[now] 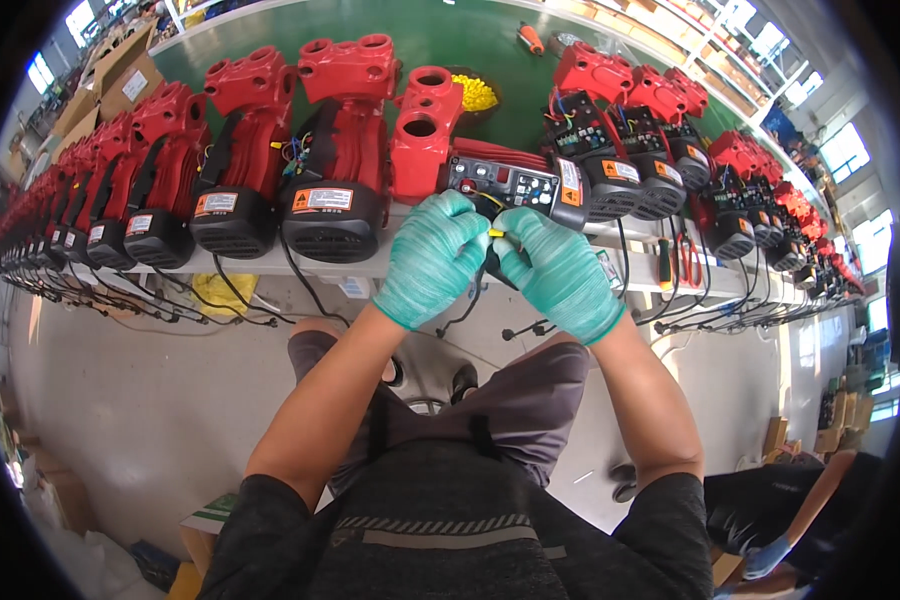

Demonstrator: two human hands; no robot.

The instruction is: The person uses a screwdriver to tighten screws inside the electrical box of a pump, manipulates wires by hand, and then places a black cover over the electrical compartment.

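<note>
Both my hands wear green knit gloves and meet in front of a red pump (pixel 428 130) with a black motor, which lies on the bench with its circuit board (pixel 505 184) exposed. My left hand (pixel 432 258) is closed in a pinch at thin wires (pixel 486 201) coming from that board; its fingertips partly hide them. Against them, my right hand (pixel 562 272) pinches a small yellow wire cap (pixel 496 233). How far the wires sit inside the cap cannot be seen. Behind the pump stands a round bowl (pixel 490 112) of loose yellow wire caps (pixel 473 93).
Red pumps with black motors (pixel 336 215) line the bench on the left, and more with open boards (pixel 610 165) on the right. Power cords (pixel 315 285) hang off the front edge. Pliers (pixel 686 262) and a screwdriver (pixel 664 265) are at right. A co-worker's gloved hand (pixel 767 558) shows lower right.
</note>
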